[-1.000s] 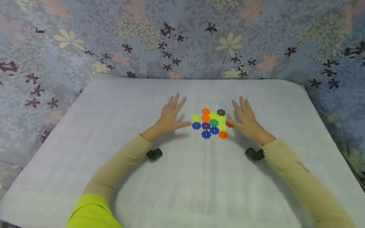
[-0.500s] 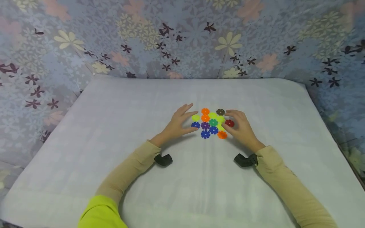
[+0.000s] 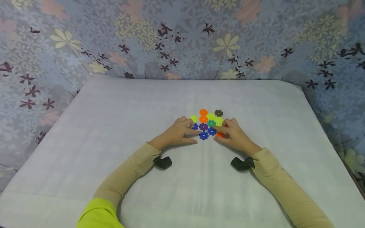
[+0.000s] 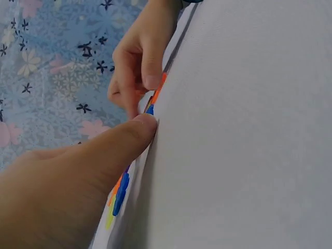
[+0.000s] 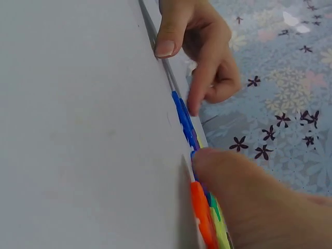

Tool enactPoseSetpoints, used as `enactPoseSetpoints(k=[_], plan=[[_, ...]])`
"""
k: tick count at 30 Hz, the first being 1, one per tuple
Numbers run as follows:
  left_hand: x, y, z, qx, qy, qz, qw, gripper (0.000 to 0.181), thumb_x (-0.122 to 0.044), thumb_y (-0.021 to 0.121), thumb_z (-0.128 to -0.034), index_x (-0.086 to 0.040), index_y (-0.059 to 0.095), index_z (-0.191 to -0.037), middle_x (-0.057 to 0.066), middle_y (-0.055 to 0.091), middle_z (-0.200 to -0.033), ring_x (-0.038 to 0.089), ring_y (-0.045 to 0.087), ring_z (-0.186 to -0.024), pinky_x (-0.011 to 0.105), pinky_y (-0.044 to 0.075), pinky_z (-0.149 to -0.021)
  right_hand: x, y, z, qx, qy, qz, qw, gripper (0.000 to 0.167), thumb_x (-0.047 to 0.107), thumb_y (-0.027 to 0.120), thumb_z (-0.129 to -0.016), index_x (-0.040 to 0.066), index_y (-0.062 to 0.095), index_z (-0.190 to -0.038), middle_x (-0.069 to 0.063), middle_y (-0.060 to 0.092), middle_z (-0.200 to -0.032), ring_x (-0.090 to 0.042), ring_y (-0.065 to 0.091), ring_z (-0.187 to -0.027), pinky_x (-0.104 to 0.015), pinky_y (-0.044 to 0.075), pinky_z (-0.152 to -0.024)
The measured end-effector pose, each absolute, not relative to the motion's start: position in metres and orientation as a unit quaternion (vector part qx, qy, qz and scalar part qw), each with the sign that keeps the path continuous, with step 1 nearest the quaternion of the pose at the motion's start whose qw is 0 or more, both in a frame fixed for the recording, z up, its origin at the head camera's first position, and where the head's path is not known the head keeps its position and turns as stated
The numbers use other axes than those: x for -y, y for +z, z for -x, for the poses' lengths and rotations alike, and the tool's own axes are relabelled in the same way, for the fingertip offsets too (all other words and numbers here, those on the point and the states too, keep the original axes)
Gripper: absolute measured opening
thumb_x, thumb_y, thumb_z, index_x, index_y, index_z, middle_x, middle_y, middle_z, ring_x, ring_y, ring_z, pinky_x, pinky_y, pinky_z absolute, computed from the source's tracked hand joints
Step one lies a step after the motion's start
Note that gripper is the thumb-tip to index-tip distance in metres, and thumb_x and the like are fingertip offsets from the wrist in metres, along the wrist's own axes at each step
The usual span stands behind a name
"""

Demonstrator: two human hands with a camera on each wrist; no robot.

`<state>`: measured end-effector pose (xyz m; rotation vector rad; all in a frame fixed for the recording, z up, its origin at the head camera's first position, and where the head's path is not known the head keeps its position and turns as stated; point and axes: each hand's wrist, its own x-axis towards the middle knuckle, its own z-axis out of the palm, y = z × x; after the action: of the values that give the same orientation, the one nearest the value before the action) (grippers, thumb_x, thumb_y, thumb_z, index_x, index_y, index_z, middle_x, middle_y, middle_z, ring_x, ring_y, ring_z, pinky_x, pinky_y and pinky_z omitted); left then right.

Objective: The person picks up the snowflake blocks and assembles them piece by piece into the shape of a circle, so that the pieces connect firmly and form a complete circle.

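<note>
A cluster of flat, notched plastic discs lies on the white-covered table. Close to its front, a blue disc sits by the index fingertip of my left hand. That hand's thumb is spread apart from the index finger, and its other fingers are bent. From the other side my right hand reaches over the cluster, its index finger near a second blue disc. Its thumb partly covers an orange disc. A red disc seen earlier is hidden. No disc appears lifted by either hand.
Behind the front discs are purple, green, orange, yellow and dark brown ones. A black wrist device hangs at the left cuff, another device at the right. A flowered curtain borders the table's back edge.
Both hands have come inward from beside the cluster, then down toward its front discs. Spread fingers have become pointed index fingers with the others bent. The discs keep their arrangement.
</note>
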<state>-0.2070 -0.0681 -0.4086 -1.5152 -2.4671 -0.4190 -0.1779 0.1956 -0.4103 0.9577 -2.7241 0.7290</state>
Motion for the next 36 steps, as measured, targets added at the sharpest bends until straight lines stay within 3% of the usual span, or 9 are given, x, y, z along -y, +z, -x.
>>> enactPoseSetpoints(k=[4, 9, 15, 23, 29, 36], plan=[[0.068, -0.411, 0.207, 0.833, -0.145, 0.524, 0.103, 0.035, -0.045, 0.064, -0.0783, -0.022, 0.069, -0.104, -0.003, 0.046, -0.084, 0.015, 0.031, -0.072, 0.027, 0.025, -0.064, -0.194, -0.413, 0.177, 0.910, 0.246, -0.325, 0.081, 0.030, 0.023, 0.074, -0.074, 0.008, 0.070, -0.100, -0.003, 0.044, -0.086, -0.021, 0.033, -0.082, -0.033, 0.031, -0.066], [0.065, -0.411, 0.207, 0.827, -0.161, 0.529, 0.103, 0.036, -0.042, 0.067, -0.0771, -0.018, 0.068, -0.104, -0.001, 0.051, -0.087, 0.015, 0.035, -0.073, 0.027, 0.028, -0.066, -0.194, -0.413, 0.177, 0.897, 0.272, -0.341, 0.066, 0.015, 0.019, 0.072, -0.076, 0.009, 0.069, -0.088, -0.006, 0.058, -0.103, -0.022, 0.041, -0.092, -0.037, 0.038, -0.077], [0.058, -0.404, 0.206, 0.825, -0.159, 0.535, 0.084, 0.037, -0.043, 0.064, -0.0790, -0.017, 0.069, -0.104, -0.004, 0.049, -0.081, 0.014, 0.035, -0.072, 0.025, 0.029, -0.066, -0.194, -0.409, 0.176, 0.890, 0.292, -0.348, 0.046, 0.010, 0.014, 0.070, -0.079, 0.009, 0.068, -0.087, -0.005, 0.063, -0.101, -0.022, 0.053, -0.094, -0.038, 0.041, -0.082], [0.059, -0.403, 0.205, 0.821, -0.182, 0.534, 0.083, 0.028, -0.034, 0.069, -0.0773, -0.010, 0.072, -0.090, -0.002, 0.053, -0.080, 0.014, 0.041, -0.072, 0.024, 0.033, -0.068, -0.193, -0.411, 0.174, 0.885, 0.318, -0.335, 0.065, 0.014, 0.009, 0.063, -0.084, 0.004, 0.066, -0.096, -0.006, 0.064, -0.092, -0.018, 0.058, -0.083, -0.036, 0.045, -0.076], [0.058, -0.405, 0.206, 0.806, -0.187, 0.555, 0.089, 0.019, -0.028, 0.069, -0.0788, -0.009, 0.071, -0.080, 0.000, 0.059, -0.084, 0.015, 0.046, -0.076, 0.024, 0.036, -0.071, -0.192, -0.412, 0.174, 0.895, 0.333, -0.288, 0.080, 0.015, 0.001, 0.052, -0.089, 0.000, 0.058, -0.102, -0.010, 0.062, -0.089, -0.015, 0.052, -0.067, -0.034, 0.045, -0.063], [0.056, -0.402, 0.204, 0.805, -0.140, 0.570, 0.084, 0.023, -0.031, 0.065, -0.0820, -0.012, 0.071, -0.092, -0.003, 0.066, -0.089, 0.012, 0.050, -0.075, 0.024, 0.036, -0.068, -0.193, -0.410, 0.175, 0.879, 0.367, -0.276, 0.125, 0.022, -0.007, 0.056, -0.082, -0.003, 0.053, -0.104, -0.012, 0.062, -0.081, -0.018, 0.058, -0.064, -0.032, 0.047, -0.056]])
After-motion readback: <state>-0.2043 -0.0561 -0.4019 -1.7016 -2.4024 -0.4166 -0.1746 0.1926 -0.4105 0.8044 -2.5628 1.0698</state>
